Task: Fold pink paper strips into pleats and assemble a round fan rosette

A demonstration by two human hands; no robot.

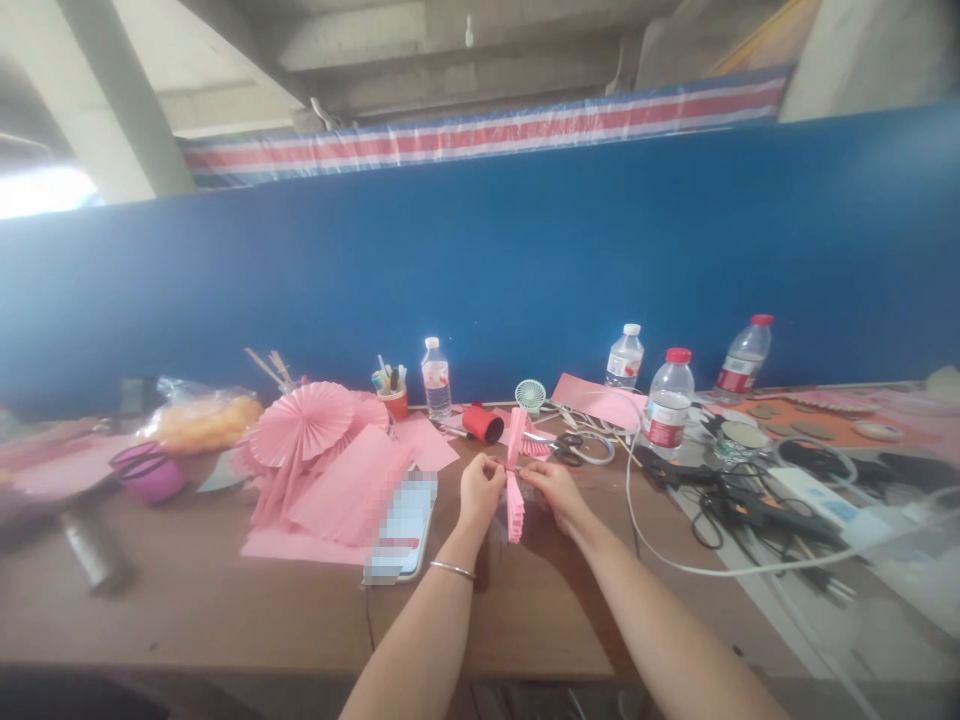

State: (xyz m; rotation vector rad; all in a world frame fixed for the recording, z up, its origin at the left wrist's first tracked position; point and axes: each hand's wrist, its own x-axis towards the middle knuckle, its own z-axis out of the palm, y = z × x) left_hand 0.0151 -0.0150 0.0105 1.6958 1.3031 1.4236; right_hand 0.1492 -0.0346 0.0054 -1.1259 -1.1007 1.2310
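Observation:
Both my hands meet over the brown table around a narrow strip of pleated pink paper that stands upright between them. My left hand pinches the strip's middle from the left, fingers closed. My right hand grips the same spot from the right, fingers also closed. A thin bracelet circles my left wrist. Just left of my hands lies a phone on pink sheets.
Finished pink paper fans stand at the left. A pen cup, several water bottles, a red tape roll, a small fan and scissors line the back. Cables and a power strip crowd the right.

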